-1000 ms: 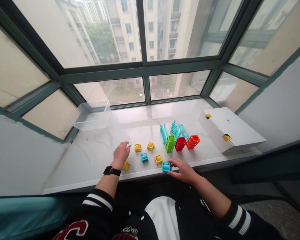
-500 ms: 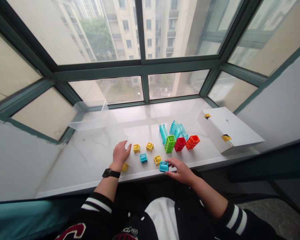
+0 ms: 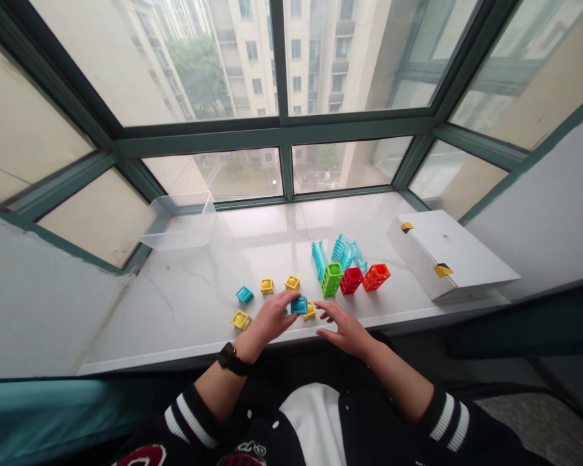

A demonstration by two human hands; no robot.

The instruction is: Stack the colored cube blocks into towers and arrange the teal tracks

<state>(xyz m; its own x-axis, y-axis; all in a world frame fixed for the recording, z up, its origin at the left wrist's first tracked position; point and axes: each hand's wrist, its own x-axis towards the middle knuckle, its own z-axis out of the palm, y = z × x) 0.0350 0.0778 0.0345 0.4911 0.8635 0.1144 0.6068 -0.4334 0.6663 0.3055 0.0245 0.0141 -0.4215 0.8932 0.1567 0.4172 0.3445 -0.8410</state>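
My left hand (image 3: 272, 317), with a dark watch on its wrist, pinches a blue block (image 3: 298, 305) between thumb and fingers. My right hand (image 3: 342, 327) is just to the right of it, fingers apart and holding nothing. A yellow block (image 3: 309, 310) sits between the hands, partly hidden behind the blue one. Another blue block is mostly covered by my left fingers. Behind my hands lie two yellow blocks, one at the left (image 3: 267, 286) and one farther right (image 3: 292, 283). Left of my left hand are a blue block (image 3: 244, 294) and a yellow block (image 3: 241, 320).
Green (image 3: 332, 279), red (image 3: 352, 281) and orange (image 3: 376, 277) block towers stand right of centre, with clear blue track pieces (image 3: 342, 251) behind. A transparent bin (image 3: 179, 233) stands at the back left, a white box (image 3: 451, 252) at the right. Windows enclose the ledge (image 3: 175, 291).
The blue block from my right hand is now in my left hand, which has moved right. My right hand has let go. A blue block now shows at the left, where my left hand was.
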